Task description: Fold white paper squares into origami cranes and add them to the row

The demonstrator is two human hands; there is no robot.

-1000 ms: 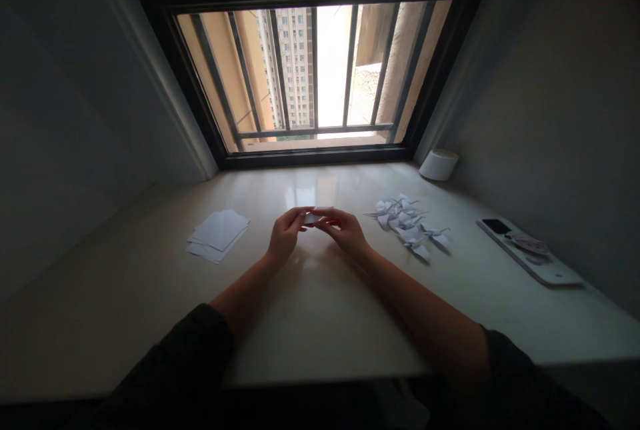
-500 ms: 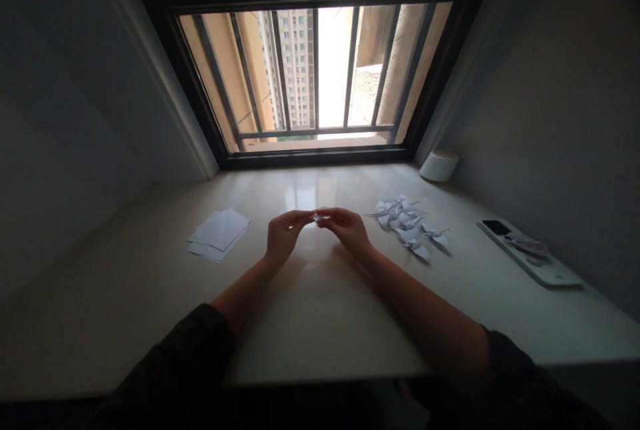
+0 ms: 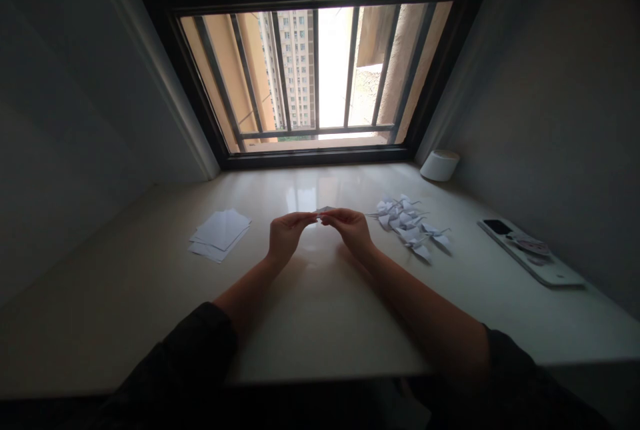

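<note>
My left hand (image 3: 287, 237) and my right hand (image 3: 351, 230) meet fingertip to fingertip above the middle of the white tabletop (image 3: 310, 323). Both are closed in a pinch on a small folded piece of paper (image 3: 325, 209), whose grey-white edge shows just beyond my right fingers. Most of it is hidden behind the fingers, so its shape is unclear. Right of my right hand lies a cluster of folded white paper cranes (image 3: 403, 222). Off to the left of my left hand rests a loose stack of white paper sheets (image 3: 220, 233).
A phone (image 3: 530, 253) with a ring-like holder on its back lies at the right, by the wall. In the back right corner stands a white round-topped object (image 3: 440, 165). A barred window (image 3: 317, 157) rises behind the table.
The fingers have shifted slightly on the folded paper, and more of its edge shows beyond my right hand. The cranes and the sheets stay where they were.
</note>
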